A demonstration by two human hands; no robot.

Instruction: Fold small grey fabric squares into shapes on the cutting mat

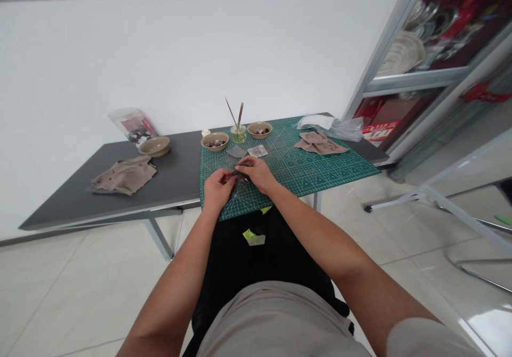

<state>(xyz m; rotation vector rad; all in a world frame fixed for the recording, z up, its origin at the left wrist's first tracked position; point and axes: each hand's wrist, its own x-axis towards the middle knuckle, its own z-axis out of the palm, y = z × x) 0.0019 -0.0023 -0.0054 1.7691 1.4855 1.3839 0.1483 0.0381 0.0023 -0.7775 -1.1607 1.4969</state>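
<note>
Over the front left of the green cutting mat (280, 173), my left hand (219, 187) and my right hand (259, 172) meet with fingertips pinched. Between them is a small dark piece (236, 172), mostly covered by the fingers, so its kind is unclear. Just beyond my hands lie a grey square sheet (237, 152) and a pale patterned square (257, 151). Two tan bowls, the left bowl (207, 143) and the right bowl (254, 132), hold small dark pieces. A glass jar (239, 137) with thin sticks or brushes stands between them.
A crumpled brown cloth (320, 143) and a clear plastic bag (344, 128) lie at the mat's right. On the dark table (80, 186) to the left are another brown cloth (126, 175), a tan bowl (156, 147) and a clear container (130, 124). A wall rises behind.
</note>
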